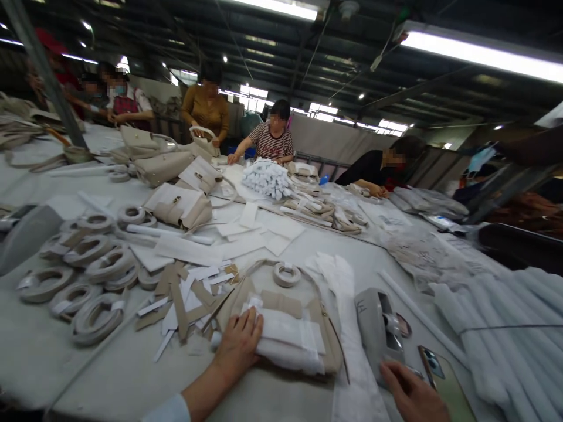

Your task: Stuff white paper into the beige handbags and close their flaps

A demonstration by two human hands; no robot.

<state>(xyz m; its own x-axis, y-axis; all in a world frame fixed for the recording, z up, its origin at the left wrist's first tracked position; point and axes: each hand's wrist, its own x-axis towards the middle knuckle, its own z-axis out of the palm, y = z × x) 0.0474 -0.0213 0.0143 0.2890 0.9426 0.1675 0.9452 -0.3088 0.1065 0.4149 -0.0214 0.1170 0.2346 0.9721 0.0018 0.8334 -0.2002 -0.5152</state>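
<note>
A beige handbag (285,346) lies flat in front of me, with white sheet material and clear tape across its front. My left hand (241,340) rests on the bag's left side, fingers stretched out and pressing on the white sheet. To the right stands a grey tape dispenser (373,328) with a dark handwritten mark. At its near end is my right hand (413,390), its fingers curled with thumb and forefinger close together; whatever they may hold is hidden. A coiled strap (287,274) sits at the bag's top edge.
Several coiled straps (99,319) and loose beige and white strips (180,302) lie left. A phone (444,381) and bundled white foam rolls (497,340) are at right. Finished-looking bags (178,205) stand farther back. Co-workers, including one in a striped shirt (272,140), work across the table.
</note>
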